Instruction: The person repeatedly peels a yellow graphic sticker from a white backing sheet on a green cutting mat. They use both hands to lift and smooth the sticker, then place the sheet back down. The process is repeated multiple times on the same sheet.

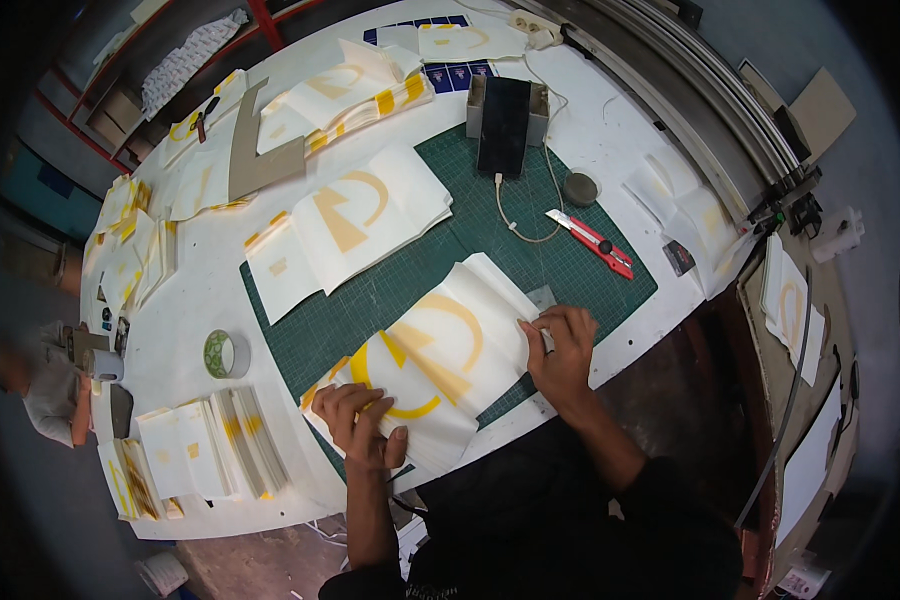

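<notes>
A white printed sheet [445, 335] with pale and bright yellow shapes lies folded and slightly bowed over the near edge of a green cutting mat [355, 308]. My left hand [355, 425] has bent fingers on its near left end, gripping it where the yellow shows brightest. At the sheet's right edge my right hand [560, 350] pinches the paper between thumb and fingers. Beyond it, on the mat, rests a stack of similar printed sheets [345, 225]. A red utility knife [600, 245] lies at the mat's right, beside a small round grey tin [580, 188].
A phone [504, 125] on a cable leans against a box at the mat's far side. To the left are a green tape roll [227, 354] and folded print stacks [215, 440]. A long metal machine [690, 110] borders the far right. Another person [45, 385] is at far left.
</notes>
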The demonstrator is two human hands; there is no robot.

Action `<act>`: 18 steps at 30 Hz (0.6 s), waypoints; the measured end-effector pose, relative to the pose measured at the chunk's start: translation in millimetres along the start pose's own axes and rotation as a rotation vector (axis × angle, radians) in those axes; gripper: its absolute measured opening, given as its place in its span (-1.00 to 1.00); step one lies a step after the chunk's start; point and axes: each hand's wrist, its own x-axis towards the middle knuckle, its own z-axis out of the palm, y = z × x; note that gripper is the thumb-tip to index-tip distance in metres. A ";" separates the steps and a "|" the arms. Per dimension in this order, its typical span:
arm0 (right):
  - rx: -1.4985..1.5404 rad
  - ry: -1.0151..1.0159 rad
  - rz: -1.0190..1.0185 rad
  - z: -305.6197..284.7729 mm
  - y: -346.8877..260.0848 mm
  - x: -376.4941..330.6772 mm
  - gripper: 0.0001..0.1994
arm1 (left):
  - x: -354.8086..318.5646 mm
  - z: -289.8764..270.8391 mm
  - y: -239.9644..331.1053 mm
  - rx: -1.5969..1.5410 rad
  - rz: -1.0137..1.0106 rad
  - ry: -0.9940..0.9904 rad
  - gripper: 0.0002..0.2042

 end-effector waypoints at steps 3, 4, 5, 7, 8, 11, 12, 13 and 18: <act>0.043 -0.035 0.014 0.7 -3.7 1.7 -0.83 | -1.4 -2.2 0.0 0.001 -0.001 0.009 -0.61; 0.050 -0.048 0.008 0.1 -4.1 1.6 -0.83 | -1.7 -1.4 -1.0 -0.006 0.000 0.007 -0.61; 0.057 -0.060 0.002 -0.7 -5.3 1.5 -0.83 | -2.1 -0.2 -1.6 -0.012 0.000 0.006 -0.61; 0.084 -0.073 -0.071 -5.3 -11.3 1.9 -0.82 | -2.1 -0.1 -2.4 -0.016 0.002 0.003 -0.61; 0.098 -0.079 -0.107 -7.0 -14.6 1.6 -0.82 | -2.0 -0.7 -2.7 -0.013 0.003 0.001 -0.61; 0.062 -0.094 -0.185 -6.0 -26.1 -2.1 -0.81 | -1.0 0.2 -1.4 -0.019 0.000 0.008 -0.62; 0.049 -0.092 -0.185 -5.6 -26.3 -2.6 -0.81 | -0.5 1.1 -1.6 -0.024 -0.001 0.010 -0.62; 0.039 -0.089 -0.189 -5.2 -26.9 -2.6 -0.82 | -0.9 0.8 -1.8 -0.026 -0.001 0.011 -0.62; -0.083 -0.007 -0.241 -4.1 -11.0 4.8 -0.79 | -1.8 -2.4 -2.2 -0.013 0.008 0.014 -0.62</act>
